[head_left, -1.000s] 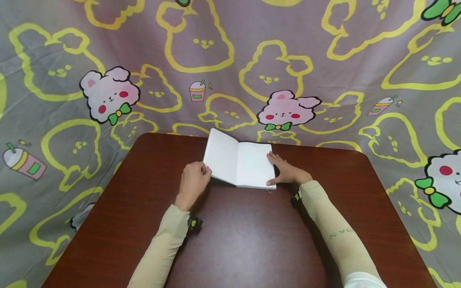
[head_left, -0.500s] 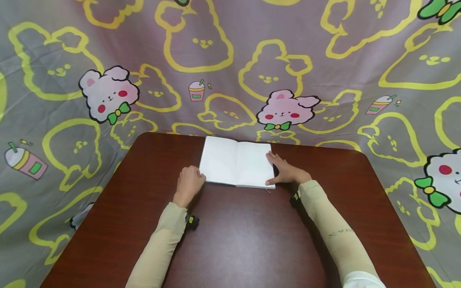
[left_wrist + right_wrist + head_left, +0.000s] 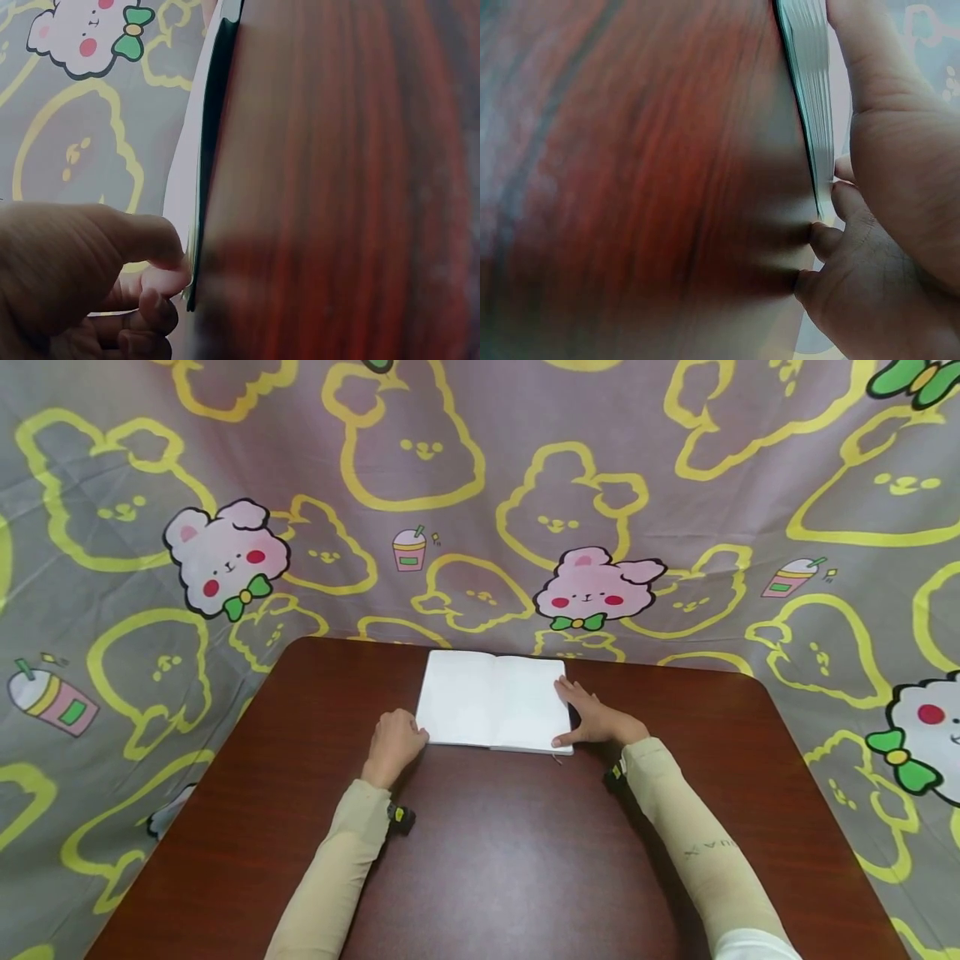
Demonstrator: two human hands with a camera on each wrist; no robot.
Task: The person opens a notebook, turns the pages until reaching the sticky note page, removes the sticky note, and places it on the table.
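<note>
A notebook [image 3: 457,697] with blank white pages lies spread flat near the far edge of the table. At its near left corner my left hand [image 3: 393,745] has curled fingers; in the left wrist view the thumb and index finger pinch the page edges [image 3: 191,247] beside the dark green cover. My right hand [image 3: 596,714] rests along the right edge, thumb and fingers spread, the thumb on the page near the lower right corner. Seen from the right wrist, the thick page block [image 3: 817,97] sits on a dark cover, and some fingertips [image 3: 825,241] touch down beside it.
The reddish-brown wooden table [image 3: 510,860] has rounded far corners. Behind it and at both sides hangs a grey cloth [image 3: 480,435] printed with yellow outlines and rabbits. A ribbon bookmark [image 3: 557,760] pokes out below the notebook. Small black cameras [image 3: 401,819] sit on the wrists.
The left side of the notebook, raised at a slant a second ago, has come down flat. My left hand moved down and slightly left with it. The right hand stayed in place.
</note>
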